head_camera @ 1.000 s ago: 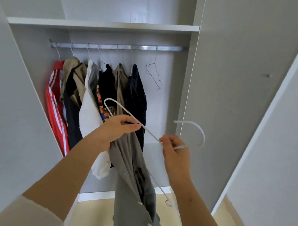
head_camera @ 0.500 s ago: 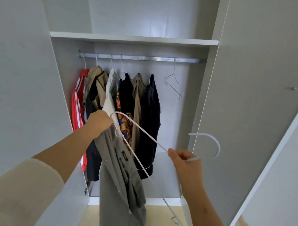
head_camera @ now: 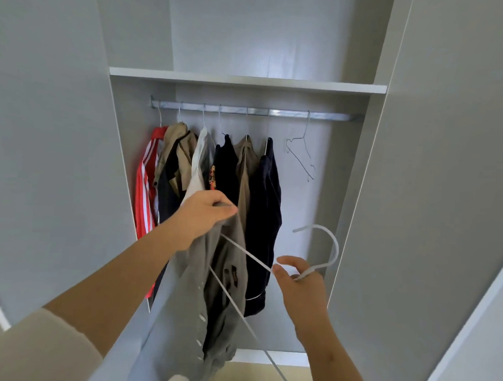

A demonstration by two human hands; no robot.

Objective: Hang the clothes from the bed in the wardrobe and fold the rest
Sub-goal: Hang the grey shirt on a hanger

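The left hand (head_camera: 203,214) is gripping the grey shirt (head_camera: 199,312) before the hung clothes (head_camera: 231,172); the right hand (head_camera: 299,281) is pinching the white hanger (head_camera: 325,245), facing open rail (head_camera: 328,116) beside an empty wire hanger (head_camera: 302,155).

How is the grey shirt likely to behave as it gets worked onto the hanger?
The grey shirt looks floppy: it droops in folds from the left hand. It seems light, held by one hand. It may slide off the thin white hanger pinched by the right hand.

Clothes (head_camera: 216,171) left on rail (head_camera: 328,116), hanger (head_camera: 302,156) right.
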